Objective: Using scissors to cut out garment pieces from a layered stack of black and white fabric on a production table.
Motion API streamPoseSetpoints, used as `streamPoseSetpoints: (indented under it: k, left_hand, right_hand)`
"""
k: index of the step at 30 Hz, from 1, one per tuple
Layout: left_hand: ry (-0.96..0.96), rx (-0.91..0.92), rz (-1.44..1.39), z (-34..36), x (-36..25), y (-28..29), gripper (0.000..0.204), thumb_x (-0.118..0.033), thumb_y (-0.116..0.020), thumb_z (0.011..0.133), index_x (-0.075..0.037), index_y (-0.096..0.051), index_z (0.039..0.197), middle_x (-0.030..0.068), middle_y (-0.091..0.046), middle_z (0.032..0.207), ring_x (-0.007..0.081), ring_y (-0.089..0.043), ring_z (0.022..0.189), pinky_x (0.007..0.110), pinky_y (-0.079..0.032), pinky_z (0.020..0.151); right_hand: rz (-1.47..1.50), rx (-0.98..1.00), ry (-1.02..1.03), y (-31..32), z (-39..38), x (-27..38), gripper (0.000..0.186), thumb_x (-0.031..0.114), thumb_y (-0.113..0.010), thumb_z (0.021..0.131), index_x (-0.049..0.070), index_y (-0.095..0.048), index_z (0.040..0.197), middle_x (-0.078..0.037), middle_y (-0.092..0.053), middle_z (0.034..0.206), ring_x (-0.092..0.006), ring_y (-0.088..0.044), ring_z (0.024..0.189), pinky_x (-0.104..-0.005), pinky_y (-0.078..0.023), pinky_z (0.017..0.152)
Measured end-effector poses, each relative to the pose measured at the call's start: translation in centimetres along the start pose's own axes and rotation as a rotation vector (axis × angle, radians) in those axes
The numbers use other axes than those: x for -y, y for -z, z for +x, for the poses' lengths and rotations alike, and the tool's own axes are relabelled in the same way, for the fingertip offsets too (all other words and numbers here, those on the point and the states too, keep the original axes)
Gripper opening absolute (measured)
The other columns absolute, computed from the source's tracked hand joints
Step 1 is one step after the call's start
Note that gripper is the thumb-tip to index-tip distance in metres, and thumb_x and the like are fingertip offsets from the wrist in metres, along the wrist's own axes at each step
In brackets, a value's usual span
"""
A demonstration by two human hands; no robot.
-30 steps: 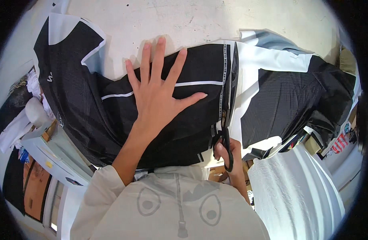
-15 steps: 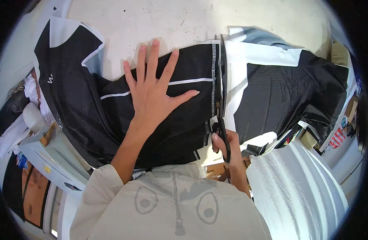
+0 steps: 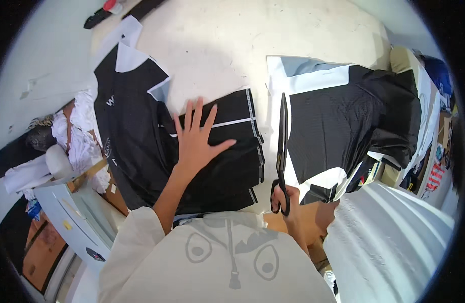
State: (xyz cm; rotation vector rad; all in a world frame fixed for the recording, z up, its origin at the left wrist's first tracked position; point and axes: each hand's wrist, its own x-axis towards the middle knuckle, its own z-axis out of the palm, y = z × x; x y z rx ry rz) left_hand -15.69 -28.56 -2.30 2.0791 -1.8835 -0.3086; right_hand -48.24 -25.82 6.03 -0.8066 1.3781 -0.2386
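Note:
My left hand point(image 3: 196, 141) lies flat with spread fingers on a stack of black fabric pieces point(image 3: 220, 174). A white stripe crosses the top piece, and narrow printed trim runs down the stepped right edges of the layers. In my right hand point(image 3: 289, 199) is a pair of large black-handled scissors point(image 3: 281, 151), its blades close together and pointing away from me. The scissors stand apart from the stack, beside the white border of another black fabric sheet point(image 3: 326, 131) on the right.
The pale table point(image 3: 217, 55) extends beyond the fabric. Black fabric with white edging point(image 3: 134, 121) spreads at the left. White crumpled cloth point(image 3: 83, 113) and a light blue cabinet point(image 3: 73, 217) sit further left. Shiny white sheeting point(image 3: 389, 237) drapes at the lower right.
The scissors have come away from the trimmed edge of the black stack, and a wider strip of table shows there. My left hand stays flat on the fabric. The whole view has shifted.

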Motion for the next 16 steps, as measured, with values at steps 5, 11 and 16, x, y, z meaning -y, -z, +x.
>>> streamPoseSetpoints:
  k: [5,11,16]
  left_hand:
    - [0.065,0.167,0.018,-8.8,-2.1,4.3,0.121,-0.082,-0.081,0.070,-0.017,-0.045,0.166,0.0226,-0.022,0.178,0.0475,-0.017,0.164,0.080,-0.009,0.122]
    - [0.008,0.242,-0.022,-19.8,-2.1,5.0,0.118,-0.063,-0.091,0.070,-0.020,-0.041,0.168,0.0223,-0.019,0.178,0.0471,-0.019,0.163,0.078,-0.020,0.122]
    - [0.329,0.326,-0.417,-30.2,12.0,1.2,0.104,-0.045,-0.090,0.080,-0.025,-0.038,0.169,0.0155,-0.021,0.179,0.0415,-0.019,0.164,0.073,-0.024,0.124]
  right_hand:
    - [0.023,0.016,0.022,0.3,-5.8,-3.9,0.049,0.033,-0.060,0.110,0.006,-0.055,0.070,-0.004,-0.054,0.058,-0.0144,-0.053,0.049,-0.0302,-0.040,0.048]
    - [0.028,-0.077,0.243,0.6,-11.6,-7.5,0.054,0.040,-0.058,0.112,0.005,-0.059,0.071,-0.006,-0.058,0.058,-0.0155,-0.054,0.050,-0.0311,-0.037,0.049]
    - [0.236,-0.016,0.257,1.7,-12.4,-13.6,0.055,0.045,-0.064,0.108,0.007,-0.056,0.069,-0.008,-0.057,0.060,-0.0171,-0.055,0.051,-0.0326,-0.040,0.050]
